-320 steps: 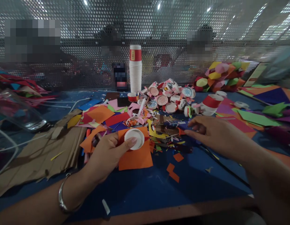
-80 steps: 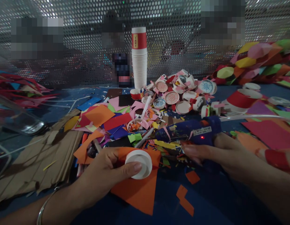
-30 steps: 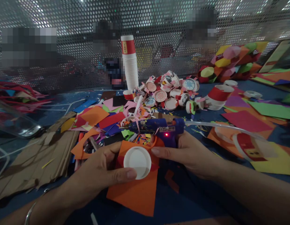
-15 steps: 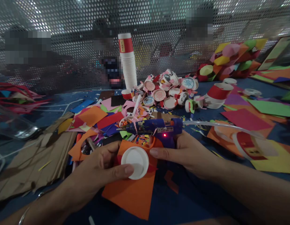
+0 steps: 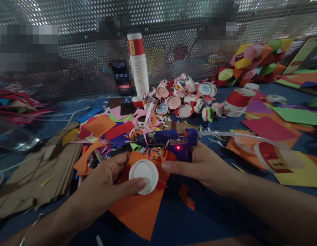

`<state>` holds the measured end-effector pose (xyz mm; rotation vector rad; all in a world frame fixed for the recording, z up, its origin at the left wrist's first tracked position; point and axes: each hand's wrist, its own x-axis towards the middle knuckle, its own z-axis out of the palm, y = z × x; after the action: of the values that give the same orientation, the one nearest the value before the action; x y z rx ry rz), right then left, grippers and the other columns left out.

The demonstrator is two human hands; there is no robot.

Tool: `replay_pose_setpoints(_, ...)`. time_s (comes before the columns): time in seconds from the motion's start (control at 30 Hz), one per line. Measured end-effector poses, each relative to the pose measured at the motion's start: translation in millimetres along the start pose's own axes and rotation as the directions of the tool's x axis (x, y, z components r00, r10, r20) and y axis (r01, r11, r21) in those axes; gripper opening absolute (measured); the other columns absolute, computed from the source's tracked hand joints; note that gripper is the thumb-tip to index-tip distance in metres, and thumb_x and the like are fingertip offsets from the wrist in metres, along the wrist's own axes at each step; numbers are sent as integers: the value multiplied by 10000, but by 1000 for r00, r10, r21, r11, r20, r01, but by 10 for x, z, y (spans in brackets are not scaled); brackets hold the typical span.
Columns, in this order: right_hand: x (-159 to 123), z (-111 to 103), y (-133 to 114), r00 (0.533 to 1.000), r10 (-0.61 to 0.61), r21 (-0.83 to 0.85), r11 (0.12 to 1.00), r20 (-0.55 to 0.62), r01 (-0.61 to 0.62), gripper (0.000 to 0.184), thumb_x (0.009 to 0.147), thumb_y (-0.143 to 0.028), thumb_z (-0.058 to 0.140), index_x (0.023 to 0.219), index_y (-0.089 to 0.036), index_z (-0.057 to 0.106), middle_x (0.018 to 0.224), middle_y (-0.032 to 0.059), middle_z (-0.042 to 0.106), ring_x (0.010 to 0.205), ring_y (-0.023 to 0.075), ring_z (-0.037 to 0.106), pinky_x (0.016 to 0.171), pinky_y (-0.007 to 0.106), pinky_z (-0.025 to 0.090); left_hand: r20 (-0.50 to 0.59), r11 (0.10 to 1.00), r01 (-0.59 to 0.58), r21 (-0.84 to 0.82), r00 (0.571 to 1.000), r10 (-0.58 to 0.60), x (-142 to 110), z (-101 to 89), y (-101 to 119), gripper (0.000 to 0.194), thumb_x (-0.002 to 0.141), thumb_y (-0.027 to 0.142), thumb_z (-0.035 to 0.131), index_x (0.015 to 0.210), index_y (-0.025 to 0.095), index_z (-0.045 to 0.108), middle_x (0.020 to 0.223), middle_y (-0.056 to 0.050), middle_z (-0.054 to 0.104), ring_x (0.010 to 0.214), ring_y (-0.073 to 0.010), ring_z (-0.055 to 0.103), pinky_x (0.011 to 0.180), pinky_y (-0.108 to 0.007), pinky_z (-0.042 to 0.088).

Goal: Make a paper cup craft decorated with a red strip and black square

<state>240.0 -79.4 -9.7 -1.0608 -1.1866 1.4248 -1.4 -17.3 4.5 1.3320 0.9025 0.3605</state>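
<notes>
My left hand grips a white round cup bottom pressed against an orange paper sheet, thumb across the disc's lower edge. My right hand is wrapped round a blue glue gun whose red light glows; its nozzle points left, just above the disc. A clear glue stick sticks out of the gun's back to the right. My right thumb reaches toward the disc's right side.
Coloured paper scraps and brown cardboard lie left. A tall stack of paper cups stands at the back by a perforated metal screen. A heap of cut cup bottoms, red-banded cups and coloured sheets fill the right.
My right hand picked the glue gun up from the scraps and brought it left, close over the disc. My left hand has kept hold of the disc and orange paper throughout.
</notes>
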Motion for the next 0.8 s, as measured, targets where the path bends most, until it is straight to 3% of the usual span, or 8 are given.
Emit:
replay_pose_setpoints(0.17,1,-13,-5,998,22,-4,1000,-52,-22,246,746,-365,926,761,-218,730,694,-43,671,645,118,592,632,235,528,36,994,0,112,999,-4,-2,-15,41,359,750,223,888,1076,223,736,1006,-23,813,943,-209,748,784,-242,590)
replay_pose_setpoints(0.3,1,-80,29,988,75,-104,991,-137,-89,344,756,-488,898,675,-207,714,658,3,674,623,146,600,577,262,505,53,933,-24,360,999,6,-7,-25,8,272,791,315,865,997,232,708,939,6,790,853,-185,717,713,-221,552)
replay_pose_setpoints(0.4,0,-140,58,979,42,-213,973,-197,-85,420,779,-569,858,655,-199,703,663,31,680,632,161,607,563,275,479,38,826,-68,560,998,57,-3,-17,-48,275,856,405,810,1057,248,709,947,6,779,816,-182,704,687,-232,525)
replay_pose_setpoints(0.57,12,-168,43,985,-8,-276,960,-173,-40,451,808,-597,822,650,-194,693,661,37,679,625,158,603,551,273,457,-34,721,-142,678,974,223,-27,-14,-125,468,826,449,836,1241,285,696,782,24,727,586,-159,605,523,-252,400)
replay_pose_setpoints(0.67,24,-164,23,987,-47,-267,964,-153,5,428,808,-580,825,658,-200,695,652,26,678,626,156,607,565,272,472,-98,577,-155,802,919,382,-86,-52,-121,629,804,489,864,1377,334,656,964,-14,756,764,-216,688,630,-283,466)
replay_pose_setpoints(0.73,33,-170,21,986,-59,-267,964,-157,15,415,804,-559,835,652,-201,688,649,20,675,626,153,605,567,270,471,-44,420,-202,885,861,506,-136,-83,-105,634,815,520,853,1391,341,658,1177,-47,740,1023,-281,699,822,-321,504)
replay_pose_setpoints(0.8,42,-183,25,985,-82,-274,961,-154,37,402,820,-537,828,655,-200,684,648,11,671,624,147,602,568,268,465,44,285,-250,925,817,575,-182,-92,-91,565,848,548,818,1340,309,679,1244,-59,721,1119,-308,670,930,-354,481)
